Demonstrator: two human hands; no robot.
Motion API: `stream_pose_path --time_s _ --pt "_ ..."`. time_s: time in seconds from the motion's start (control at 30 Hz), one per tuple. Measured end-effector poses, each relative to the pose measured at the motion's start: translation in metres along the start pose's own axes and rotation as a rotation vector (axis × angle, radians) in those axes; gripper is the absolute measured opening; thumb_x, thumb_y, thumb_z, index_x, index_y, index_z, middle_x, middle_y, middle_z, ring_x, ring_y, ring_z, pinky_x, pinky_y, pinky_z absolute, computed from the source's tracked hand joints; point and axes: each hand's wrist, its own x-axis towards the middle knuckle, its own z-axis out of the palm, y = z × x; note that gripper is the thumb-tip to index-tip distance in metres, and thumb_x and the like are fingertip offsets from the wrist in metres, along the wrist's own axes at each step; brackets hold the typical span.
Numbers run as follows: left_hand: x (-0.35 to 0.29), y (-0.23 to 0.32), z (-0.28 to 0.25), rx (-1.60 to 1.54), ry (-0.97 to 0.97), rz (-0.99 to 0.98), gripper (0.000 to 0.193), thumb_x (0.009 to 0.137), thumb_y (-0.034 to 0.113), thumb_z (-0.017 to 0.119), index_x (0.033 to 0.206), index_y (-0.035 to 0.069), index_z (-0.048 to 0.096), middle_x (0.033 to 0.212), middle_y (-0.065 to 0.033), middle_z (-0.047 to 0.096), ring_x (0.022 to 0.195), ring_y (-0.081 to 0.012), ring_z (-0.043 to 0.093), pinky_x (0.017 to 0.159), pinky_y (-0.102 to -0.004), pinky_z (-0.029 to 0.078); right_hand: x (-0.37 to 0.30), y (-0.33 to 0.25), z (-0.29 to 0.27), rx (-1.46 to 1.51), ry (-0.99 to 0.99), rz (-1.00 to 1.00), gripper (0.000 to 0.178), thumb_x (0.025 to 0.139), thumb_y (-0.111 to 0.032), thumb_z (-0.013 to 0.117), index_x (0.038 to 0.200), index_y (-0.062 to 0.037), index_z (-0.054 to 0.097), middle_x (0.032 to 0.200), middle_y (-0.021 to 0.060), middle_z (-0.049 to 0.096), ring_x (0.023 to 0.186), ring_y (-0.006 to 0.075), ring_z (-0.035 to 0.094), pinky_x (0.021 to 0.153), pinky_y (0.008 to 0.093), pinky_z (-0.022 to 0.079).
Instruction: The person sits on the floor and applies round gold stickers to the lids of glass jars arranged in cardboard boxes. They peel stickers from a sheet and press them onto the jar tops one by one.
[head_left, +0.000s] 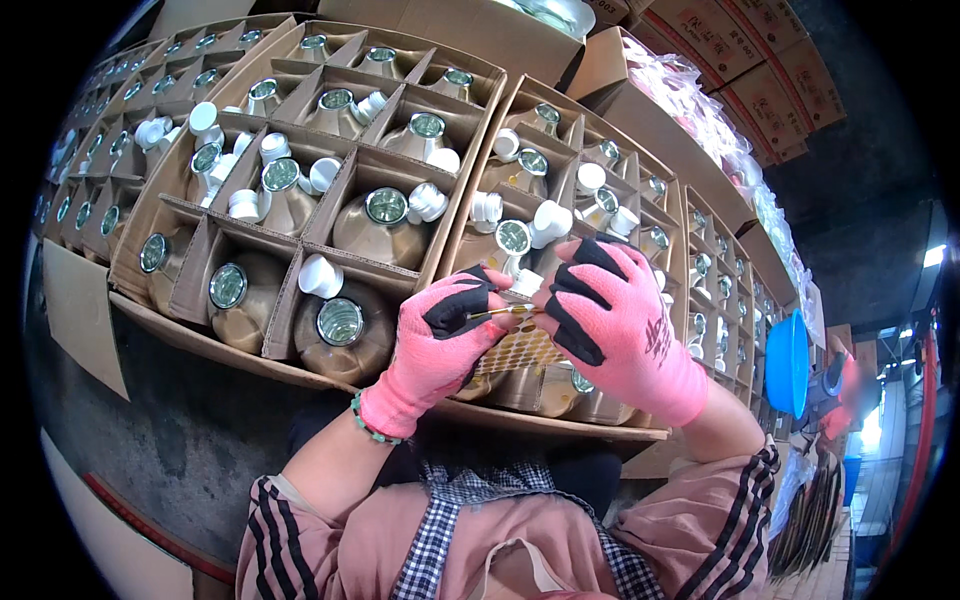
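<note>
A sheet of small round gold stickers [522, 347] hangs in front of me, its upper edge curled. My left hand [445, 325], in a pink glove with black patches and bare fingertips, pinches the left end of it. At the other end, my right hand [615, 315], gloved the same way, has its fingers closed at the sheet's edge. Whether a single sticker is between the right fingertips cannot be made out. Below and behind the hands stands a divided carton [570, 425] of gold flasks with silvery glass mouths. Several white stoppers [550, 222] lie among these flasks.
Another divided carton [240, 355] of flasks [340, 322] and white stoppers adjoins on the left. More cartons run to both sides. Boxes with clear plastic bags [690, 110] stand behind. At the right are a blue basin [787, 365] and another person [840, 390].
</note>
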Motion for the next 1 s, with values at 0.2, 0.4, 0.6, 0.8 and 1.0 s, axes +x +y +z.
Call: stream_pose_path --time_s 0.2,0.4,0.6,0.8,1.0 --pt "-0.001 -0.003 0.002 -0.090 0.031 -0.075 0.014 0.072 0.004 0.067 0.083 -0.002 0.061 0.093 -0.0124 0.059 0.085 -0.0143 0.054 0.075 -0.0261 0.044 -0.003 0.001 0.002 0.049 0.003 0.022 0.022 0.063 -0.006 0.067 0.083 -0.0073 0.058 0.086 0.0058 0.055 0.097 0.0274 0.052 0.083 0.0392 0.039" --pt "0.000 -0.006 0.001 0.030 0.002 -0.024 0.014 0.072 0.005 0.068 0.082 -0.002 0.062 0.091 -0.0122 0.060 0.084 -0.0141 0.054 0.075 -0.0260 0.044 -0.005 0.001 0.003 0.071 -0.019 0.058 0.022 0.063 -0.006 0.067 0.083 -0.0062 0.058 0.090 0.0064 0.056 0.100 0.0275 0.051 0.084 0.0395 0.039" --pt "0.000 -0.002 0.004 -0.057 0.044 -0.090 0.011 0.073 0.004 0.066 0.082 -0.002 0.062 0.091 -0.0101 0.060 0.083 -0.0122 0.054 0.074 -0.0247 0.043 -0.005 0.001 0.002 0.078 -0.005 0.004 0.024 0.059 -0.005 0.067 0.082 -0.0068 0.058 0.091 0.0057 0.057 0.098 0.0276 0.051 0.083 0.0394 0.039" --pt "-0.001 -0.003 0.003 -0.159 0.059 -0.143 0.011 0.074 0.003 0.065 0.084 -0.001 0.062 0.091 -0.0078 0.060 0.082 -0.0099 0.053 0.073 -0.0223 0.044 -0.006 0.006 0.005 0.126 0.014 -0.046 0.025 0.058 -0.006 0.065 0.081 -0.0057 0.056 0.091 0.0080 0.053 0.098 0.0297 0.050 0.082 0.0407 0.039" --pt "0.002 -0.006 -0.002 -0.143 0.269 -0.317 0.013 0.077 0.003 0.062 0.089 -0.003 0.060 0.086 -0.0027 0.061 0.076 -0.0062 0.054 0.069 -0.0195 0.045 0.002 0.046 -0.008 0.484 0.388 0.198 0.017 0.062 0.007 0.060 0.076 -0.0004 0.055 0.101 0.0099 0.058 0.092 0.0235 0.055 0.080 0.0317 0.043"
